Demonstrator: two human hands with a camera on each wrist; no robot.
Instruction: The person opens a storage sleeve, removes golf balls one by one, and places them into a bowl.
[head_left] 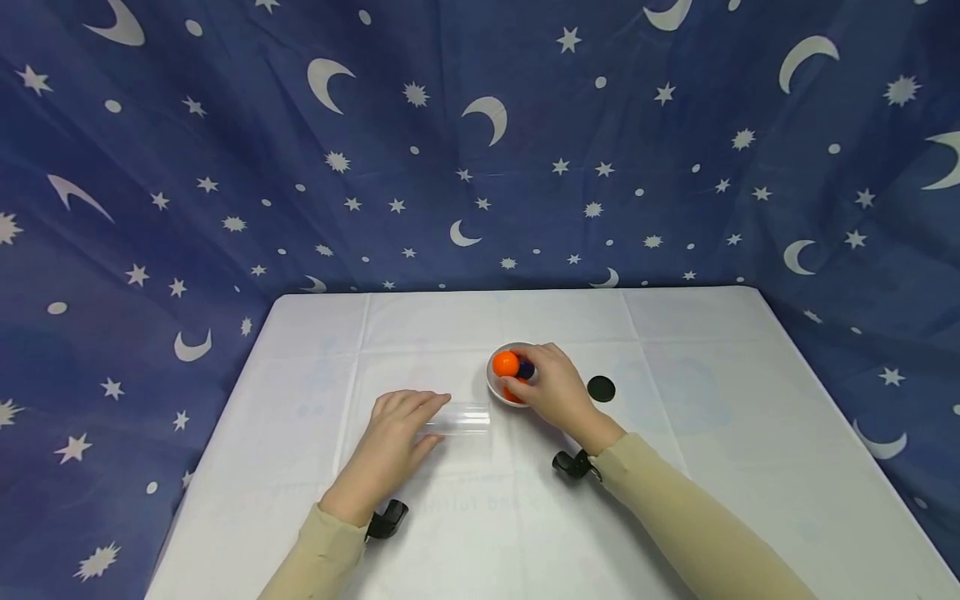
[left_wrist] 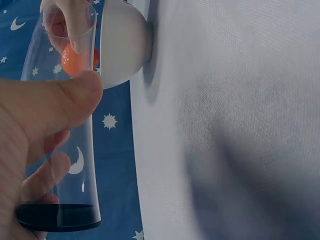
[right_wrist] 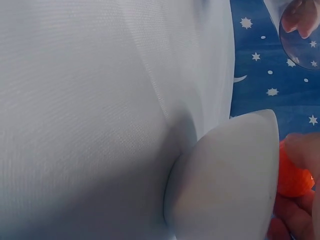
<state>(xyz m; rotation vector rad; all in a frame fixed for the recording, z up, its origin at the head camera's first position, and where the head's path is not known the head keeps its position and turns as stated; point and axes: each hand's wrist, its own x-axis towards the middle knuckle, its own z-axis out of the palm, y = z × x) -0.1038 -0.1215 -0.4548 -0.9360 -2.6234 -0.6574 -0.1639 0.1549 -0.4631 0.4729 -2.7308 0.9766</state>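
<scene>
On the white table my left hand grips a clear plastic tube that lies on its side. In the left wrist view the thumb presses over the tube, whose near end has a black cap. My right hand reaches into a small white bowl holding orange balls and something dark blue. In the right wrist view the fingers curl round an orange ball at the bowl's rim.
A round black lid lies flat on the table just right of the bowl. Blue cloth with moons and stars hangs behind and on both sides of the table. Black wrist mounts sit at both sleeves.
</scene>
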